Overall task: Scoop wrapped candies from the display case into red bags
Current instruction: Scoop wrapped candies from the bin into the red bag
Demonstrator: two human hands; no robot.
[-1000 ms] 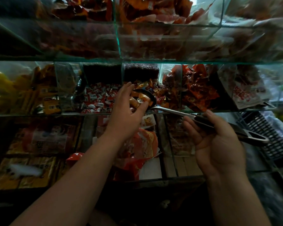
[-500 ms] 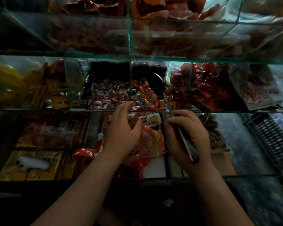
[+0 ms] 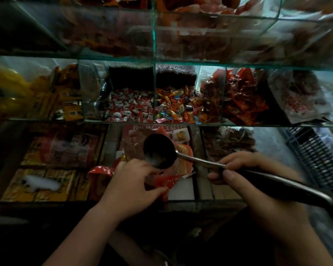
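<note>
A glass display case (image 3: 154, 62) holds wrapped candies in compartments: red-and-white ones (image 3: 132, 108) and, to their right, mixed colourful ones (image 3: 178, 110). Below that shelf my left hand (image 3: 131, 187) pinches the rim of a red bag (image 3: 167, 182), holding it open. My right hand (image 3: 256, 181) grips the dark handle of a metal ladle (image 3: 159, 151). The ladle's bowl hangs just above the bag's mouth, beside my left fingers, and it looks empty. The bag's inside is mostly hidden by my left hand.
Red snack packets (image 3: 242, 100) fill the compartment to the right of the candies, yellow packets (image 3: 65, 96) the left. Boxed goods (image 3: 46, 181) lie on the low shelf. A dark plastic crate (image 3: 315, 158) stands at the right.
My right hand has pulled the ladle out of the colourful candy compartment and swung its bowl down over the bag. My left hand dropped from the ladle's bowl to the red bag.
</note>
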